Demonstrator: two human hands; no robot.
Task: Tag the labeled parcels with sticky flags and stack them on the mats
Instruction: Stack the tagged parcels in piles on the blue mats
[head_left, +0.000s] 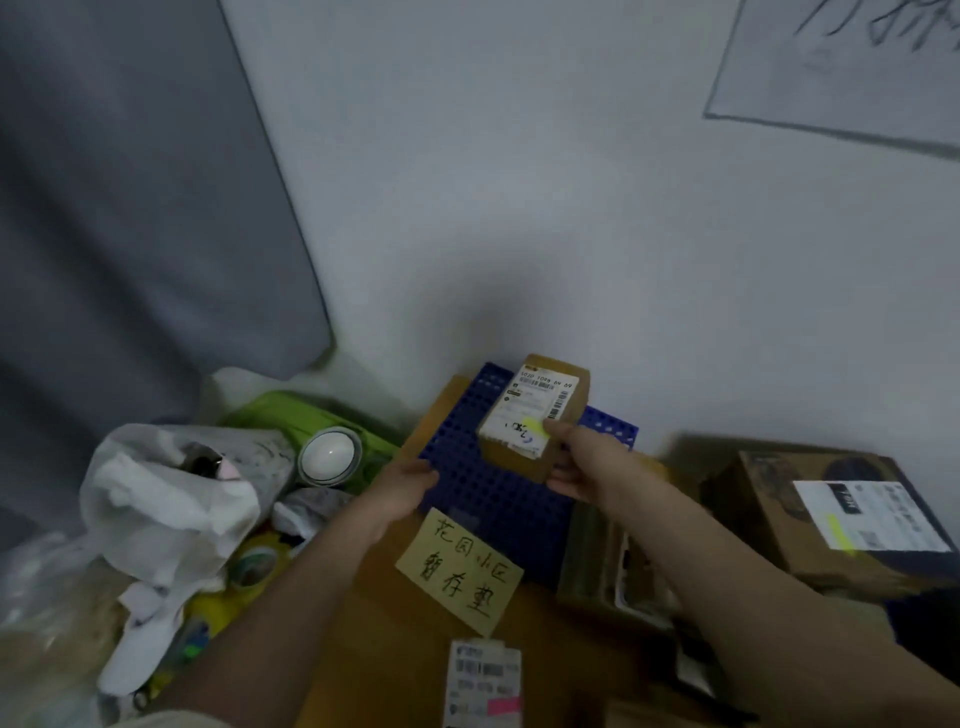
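A small brown parcel (535, 415) with a white shipping label and a yellow sticky flag (535, 427) sits over the blue grid mat (493, 493). My right hand (587, 462) grips the parcel's near right corner, thumb on top beside the flag. At the mat's left edge my left hand (402, 491) holds the rim. A yellow paper note (460, 569) with handwriting lies on the mat's near edge. Whether the parcel rests on the mat or hangs just above it, I cannot tell.
A larger brown box (831, 525) with a label and yellow flag stands at the right. A labelled parcel with a pink flag (483, 686) lies near me. Left of the mat: a white cloth bag (171, 493), a tape roll (330, 457), green fabric, clutter. A wall rises behind.
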